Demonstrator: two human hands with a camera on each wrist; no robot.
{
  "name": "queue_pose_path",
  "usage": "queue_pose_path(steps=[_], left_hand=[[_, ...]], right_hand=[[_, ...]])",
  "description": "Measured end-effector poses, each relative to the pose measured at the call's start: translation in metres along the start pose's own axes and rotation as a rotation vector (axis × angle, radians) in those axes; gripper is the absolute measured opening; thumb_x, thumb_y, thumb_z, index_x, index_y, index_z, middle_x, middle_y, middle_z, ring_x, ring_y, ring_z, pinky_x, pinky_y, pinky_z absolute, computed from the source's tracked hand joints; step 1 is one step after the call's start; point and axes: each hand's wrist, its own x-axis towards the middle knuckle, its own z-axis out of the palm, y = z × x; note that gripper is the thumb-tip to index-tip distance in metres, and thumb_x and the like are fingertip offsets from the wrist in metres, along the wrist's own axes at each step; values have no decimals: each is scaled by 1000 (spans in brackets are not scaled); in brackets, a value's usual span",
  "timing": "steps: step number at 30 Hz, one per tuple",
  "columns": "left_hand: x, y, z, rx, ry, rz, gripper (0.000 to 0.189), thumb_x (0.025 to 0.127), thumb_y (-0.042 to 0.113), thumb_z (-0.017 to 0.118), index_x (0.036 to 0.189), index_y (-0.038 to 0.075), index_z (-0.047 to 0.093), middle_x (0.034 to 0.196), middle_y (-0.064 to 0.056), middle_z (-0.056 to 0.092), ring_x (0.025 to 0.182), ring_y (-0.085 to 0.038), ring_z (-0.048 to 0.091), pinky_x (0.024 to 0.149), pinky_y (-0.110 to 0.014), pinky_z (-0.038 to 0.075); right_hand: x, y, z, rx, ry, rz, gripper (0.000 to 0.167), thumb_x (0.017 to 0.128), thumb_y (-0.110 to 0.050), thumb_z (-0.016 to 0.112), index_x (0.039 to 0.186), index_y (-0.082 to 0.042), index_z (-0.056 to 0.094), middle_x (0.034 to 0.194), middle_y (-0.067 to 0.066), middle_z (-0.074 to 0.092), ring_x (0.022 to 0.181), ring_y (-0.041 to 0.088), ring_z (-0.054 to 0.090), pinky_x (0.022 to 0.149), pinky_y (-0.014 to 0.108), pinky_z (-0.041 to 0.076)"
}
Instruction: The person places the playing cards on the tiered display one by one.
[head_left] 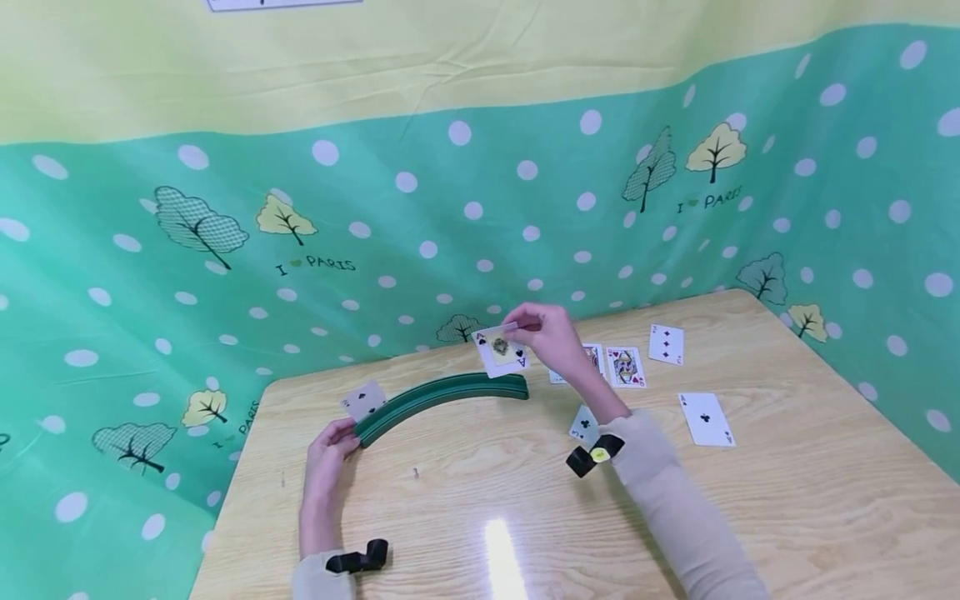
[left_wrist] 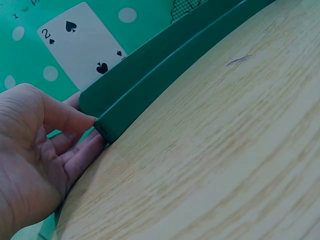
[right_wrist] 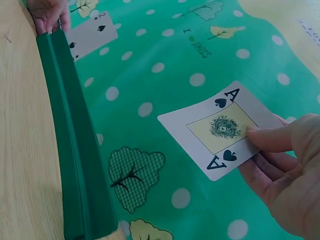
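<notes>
A curved green card holder (head_left: pixel 442 395) stands on the table, and a two of spades (left_wrist: pixel 82 47) rises from behind its left end. My left hand (head_left: pixel 330 454) grips that end, thumb (left_wrist: pixel 70 114) at the front corner and fingers curled round behind. Over the holder's right end, my right hand (head_left: pixel 547 333) pinches an ace of spades (right_wrist: pixel 223 128) between thumb and fingers. The ace is held tilted, face toward me, slightly bowed in the right wrist view. The fingertips behind the ace are hidden by it.
Face up on the right lie a queen (head_left: pixel 626 367), a three of diamonds (head_left: pixel 666 344) and an ace of clubs (head_left: pixel 705 419). Another face card (head_left: pixel 592 358) and a club card (head_left: pixel 584 425) are partly covered by my right arm. A green dotted curtain (head_left: pixel 420 208) hangs behind the table (head_left: pixel 450 500).
</notes>
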Motion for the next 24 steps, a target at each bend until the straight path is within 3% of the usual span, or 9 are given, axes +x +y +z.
queue_pose_path(steps=[9, 18, 24], left_hand=[[0, 1, -1, 11, -10, 2, 42, 98, -8, 56, 139, -13, 51, 132, -18, 64, 95, 6, 57, 86, -10, 45], [0, 1, 0, 19, -17, 14, 42, 97, -8, 57, 139, -13, 51, 135, -23, 62, 93, 8, 57, 86, -10, 45], [0, 2, -1, 10, -13, 13, 42, 96, -8, 57, 138, -13, 52, 131, -20, 64, 93, 8, 58, 86, -10, 46]], right_hand=[[5, 1, 33, 14, -43, 31, 12, 87, 5, 77, 97, -1, 74, 92, 10, 74, 84, 22, 71, 78, 31, 60], [8, 3, 59, 1, -90, -47, 9, 88, 6, 77, 93, 0, 73, 90, 10, 74, 82, 20, 71, 74, 29, 58], [12, 6, 72, 23, -76, -49, 10, 87, 7, 77, 92, 0, 73, 91, 12, 74, 82, 19, 71, 74, 27, 58]])
